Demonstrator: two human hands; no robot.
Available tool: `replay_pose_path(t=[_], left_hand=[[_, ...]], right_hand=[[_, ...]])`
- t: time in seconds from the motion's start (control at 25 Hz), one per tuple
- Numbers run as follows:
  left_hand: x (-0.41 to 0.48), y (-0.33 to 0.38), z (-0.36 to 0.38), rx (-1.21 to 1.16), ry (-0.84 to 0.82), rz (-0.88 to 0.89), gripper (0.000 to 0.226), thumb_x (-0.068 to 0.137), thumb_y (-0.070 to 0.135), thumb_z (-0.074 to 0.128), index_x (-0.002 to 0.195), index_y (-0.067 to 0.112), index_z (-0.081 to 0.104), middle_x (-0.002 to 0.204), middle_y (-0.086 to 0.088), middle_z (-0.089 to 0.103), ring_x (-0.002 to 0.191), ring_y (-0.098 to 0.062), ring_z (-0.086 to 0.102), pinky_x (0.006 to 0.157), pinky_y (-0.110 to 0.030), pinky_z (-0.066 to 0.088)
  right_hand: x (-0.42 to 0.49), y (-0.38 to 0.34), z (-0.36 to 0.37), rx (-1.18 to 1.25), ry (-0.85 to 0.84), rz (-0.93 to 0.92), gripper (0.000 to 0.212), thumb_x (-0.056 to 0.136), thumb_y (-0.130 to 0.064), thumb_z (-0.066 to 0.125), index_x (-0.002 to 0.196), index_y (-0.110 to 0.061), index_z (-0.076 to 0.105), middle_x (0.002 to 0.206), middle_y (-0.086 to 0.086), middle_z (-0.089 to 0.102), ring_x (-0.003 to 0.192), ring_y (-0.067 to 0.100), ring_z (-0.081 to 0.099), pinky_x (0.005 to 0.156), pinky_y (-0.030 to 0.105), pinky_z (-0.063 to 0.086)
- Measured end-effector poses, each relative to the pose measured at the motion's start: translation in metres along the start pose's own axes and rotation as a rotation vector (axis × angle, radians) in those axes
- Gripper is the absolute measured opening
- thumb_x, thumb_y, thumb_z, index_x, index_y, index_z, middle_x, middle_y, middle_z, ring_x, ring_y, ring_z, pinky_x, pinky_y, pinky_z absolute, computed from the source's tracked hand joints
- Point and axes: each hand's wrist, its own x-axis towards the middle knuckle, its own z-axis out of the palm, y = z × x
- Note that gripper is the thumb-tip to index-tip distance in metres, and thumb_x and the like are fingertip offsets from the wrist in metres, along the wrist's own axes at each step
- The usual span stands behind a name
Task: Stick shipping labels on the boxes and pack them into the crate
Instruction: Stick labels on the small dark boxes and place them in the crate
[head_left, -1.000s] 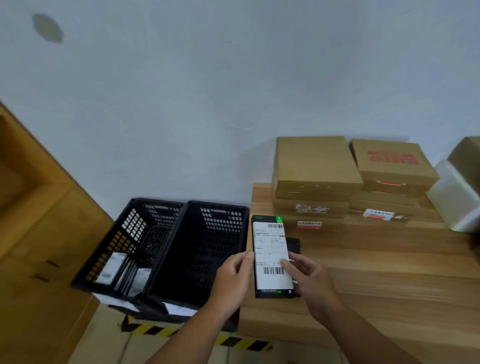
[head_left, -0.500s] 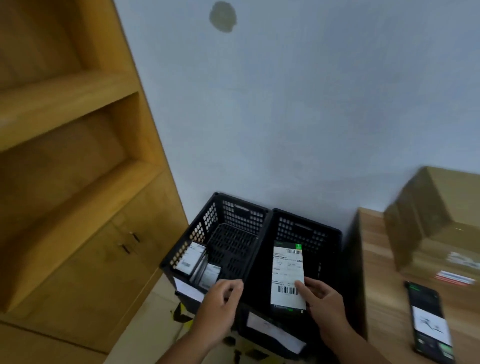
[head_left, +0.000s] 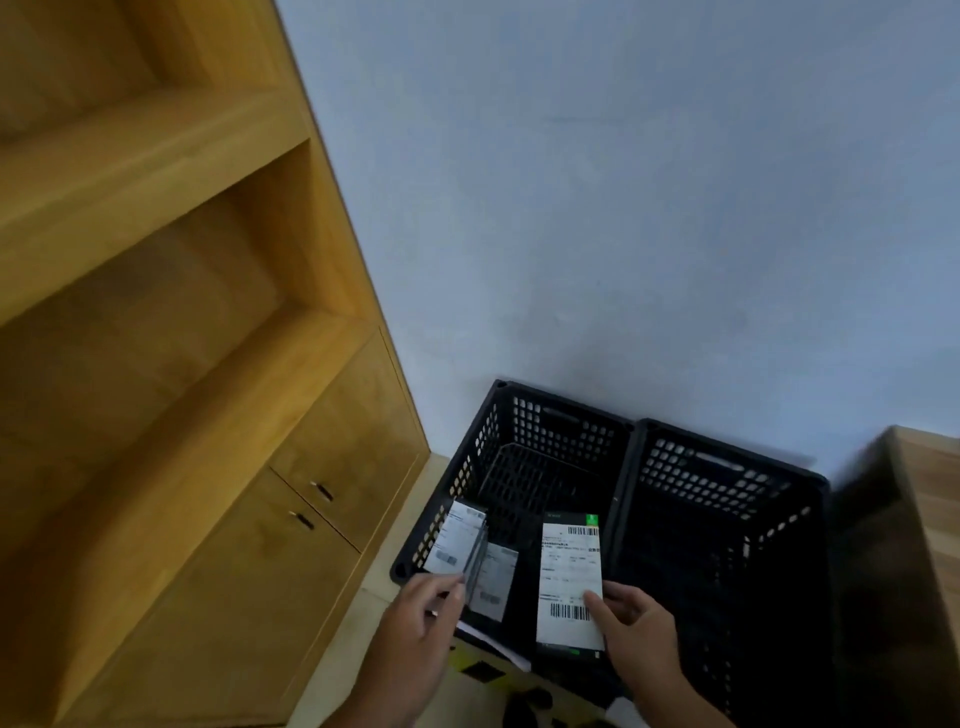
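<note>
Where the wooden shelf unit (head_left: 156, 364) meets the grey wall (head_left: 623, 208), the left crate (head_left: 561, 410) and right crate (head_left: 727, 467) stand touching (both black). Labelled boxes (head_left: 457, 540) stand on edge in the left crate's near corner. Over that crate the right hand (head_left: 644, 634) clamps a flat labelled box (head_left: 569, 571), thumb (head_left: 595, 605) on its label. The left hand (head_left: 415, 634) has curled fingers touching the standing boxes; whether it grips them I cannot tell.

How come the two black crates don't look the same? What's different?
The cupboard-side crate has white-labelled boxes standing on edge inside; the table-side crate looks dark, with no boxes I can see. The left hand reaches toward the cupboard-side crate's boxes, and the right hand holds a flat box over it, not over the table-side crate. Both are black, holed and side by side.
</note>
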Motion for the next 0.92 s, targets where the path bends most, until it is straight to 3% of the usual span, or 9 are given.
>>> replay_pose_path(t=[0.2,0.32,0.44,0.6,0.68,0.8,0.92], left_hand=[[0.099,-0.042,-0.015,0.032,0.07,0.029,0.018,0.103,0.043,0.05,0.112,0.047,0.065,0.113,0.032,0.061,0.105,0.015,0.057,0.079,-0.006,0.047],[0.154,-0.076,-0.007,0.07,0.062,0.074,0.019,0.103,0.039,0.051,0.115,0.045,0.064,0.115,0.03,0.06,0.106,0.014,0.057,0.084,-0.008,0.046],[0.204,-0.111,-0.003,0.055,0.056,0.131,0.022,0.104,0.036,0.052,0.12,0.04,0.066,0.118,0.027,0.06,0.109,0.011,0.058,0.086,-0.011,0.046],[0.24,-0.142,-0.013,0.059,0.071,0.201,0.025,0.102,0.039,0.051,0.12,0.034,0.069,0.117,0.025,0.063,0.112,0.006,0.059,0.086,-0.005,0.044],[0.25,-0.154,-0.024,0.067,0.087,0.21,0.031,0.097,0.041,0.049,0.117,0.034,0.07,0.115,0.026,0.063,0.112,0.004,0.059,0.088,-0.009,0.044],[0.257,-0.162,-0.035,0.057,0.079,0.202,0.033,0.095,0.041,0.048,0.118,0.032,0.07,0.114,0.024,0.064,0.113,0.001,0.06,0.094,-0.021,0.046],[0.261,-0.165,-0.039,0.072,0.06,0.211,0.032,0.096,0.041,0.047,0.118,0.034,0.069,0.116,0.025,0.064,0.116,0.001,0.059,0.096,-0.025,0.047]], right_hand=[[0.077,0.034,0.093,-0.063,0.025,0.048,0.034,0.091,-0.022,0.076,0.121,-0.013,0.062,0.104,0.004,0.067,0.093,0.023,0.067,0.087,0.041,0.059],[0.121,0.078,0.13,-0.101,0.119,0.071,0.035,0.09,-0.021,0.076,0.121,-0.01,0.064,0.102,0.004,0.07,0.086,0.02,0.068,0.083,0.043,0.06],[0.162,0.122,0.167,-0.159,0.185,0.117,0.04,0.09,-0.022,0.075,0.123,-0.005,0.063,0.112,0.013,0.07,0.092,0.026,0.067,0.081,0.04,0.058],[0.202,0.162,0.21,-0.156,0.206,0.21,0.041,0.091,-0.018,0.074,0.126,-0.002,0.06,0.116,0.018,0.068,0.092,0.026,0.065,0.072,0.033,0.055],[0.214,0.175,0.222,-0.178,0.179,0.247,0.041,0.09,-0.017,0.074,0.126,-0.001,0.06,0.116,0.018,0.068,0.091,0.026,0.065,0.07,0.035,0.057],[0.231,0.185,0.231,-0.245,0.159,0.291,0.039,0.091,-0.012,0.073,0.125,0.0,0.059,0.117,0.019,0.068,0.1,0.033,0.067,0.086,0.046,0.059],[0.242,0.186,0.233,-0.341,0.15,0.325,0.036,0.091,-0.007,0.071,0.125,0.001,0.059,0.119,0.02,0.068,0.103,0.033,0.066,0.082,0.035,0.054]])
